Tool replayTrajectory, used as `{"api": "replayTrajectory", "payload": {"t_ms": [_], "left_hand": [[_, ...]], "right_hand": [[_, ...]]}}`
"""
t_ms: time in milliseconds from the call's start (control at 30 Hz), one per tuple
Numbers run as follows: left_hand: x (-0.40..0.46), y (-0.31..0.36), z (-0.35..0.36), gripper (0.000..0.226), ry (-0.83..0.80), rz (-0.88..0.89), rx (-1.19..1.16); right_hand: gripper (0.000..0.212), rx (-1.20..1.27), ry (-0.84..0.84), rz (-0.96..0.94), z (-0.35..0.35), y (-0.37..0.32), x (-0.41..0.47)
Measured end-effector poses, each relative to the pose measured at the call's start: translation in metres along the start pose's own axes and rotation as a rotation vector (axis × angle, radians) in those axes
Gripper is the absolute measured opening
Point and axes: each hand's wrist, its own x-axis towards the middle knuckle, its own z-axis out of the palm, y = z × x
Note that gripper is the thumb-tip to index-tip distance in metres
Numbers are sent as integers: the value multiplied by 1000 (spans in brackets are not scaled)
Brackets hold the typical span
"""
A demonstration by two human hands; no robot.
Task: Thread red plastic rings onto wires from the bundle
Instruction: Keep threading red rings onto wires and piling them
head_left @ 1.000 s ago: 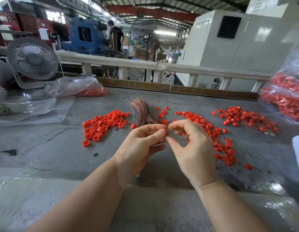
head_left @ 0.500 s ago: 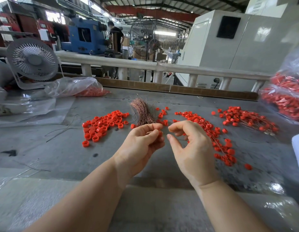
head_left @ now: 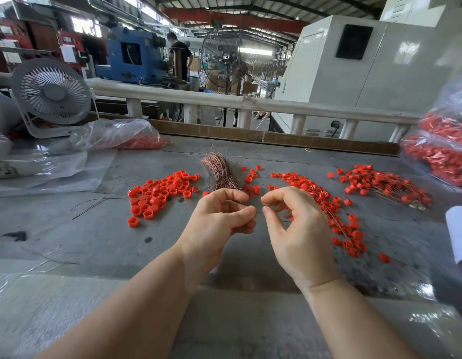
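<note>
Both hands hover just above the grey, scuffed desk (head_left: pixel 69 244), close together in front of the fanned bundle of thin copper-coloured wires (head_left: pixel 220 172). The left hand (head_left: pixel 219 224) has its fingers (head_left: pixel 246 211) curled in, thumb and forefinger tips drawn together as if pinching something small; whether a ring or a wire end sits between them is too fine to tell. The right hand (head_left: pixel 297 229) curls its forefinger over toward the thumb with a small gap showing, and a very thin dark wire seems to run near its fingertips, though I cannot say it is gripped.

Loose red plastic rings (head_left: pixel 160 193) lie in a heap to the left of the bundle, and already threaded red rings on wires (head_left: pixel 336 211) trail off to the right.

The main risk, as I judge it, is losing the wire end: it is hair-thin and springy, so a slight slackening of either pinch could let it flick away or slip back out of a ring's bore. A ring dropped from this height would likely roll into the loose heap. The right wrist also hangs just beside the finished strand, and a careless sweep could drag it, tangle its wires or shed rings.
</note>
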Motion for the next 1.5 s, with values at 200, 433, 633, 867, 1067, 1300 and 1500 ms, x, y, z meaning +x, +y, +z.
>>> {"api": "replayTrajectory", "payload": {"t_ms": [200, 433, 633, 867, 1067, 1300, 1500], "left_hand": [[1, 2, 0, 16, -60, -17, -223], [0, 6, 3, 20, -127, -64, -341], [-1, 6, 4, 21, -124, -72, -347], [-2, 8, 5, 18, -96, -97, -351], [-1, 6, 5, 15, -66, -92, -313], [1, 3, 2, 15, -49, -109, -278], [3, -3, 0, 25, -27, -138, -190]], "right_hand": [[7, 5, 40, -20, 0, 1, 1], [8, 29, 71, -28, 0, 1, 1], [8, 28, 70, -42, -1, 2, 1], [7, 14, 62, -37, -1, 2, 1], [8, 9, 51, -35, -1, 2, 1], [7, 3, 25, -25, -1, 2, 0], [9, 13, -70, 11, 0, 1, 0]]}}
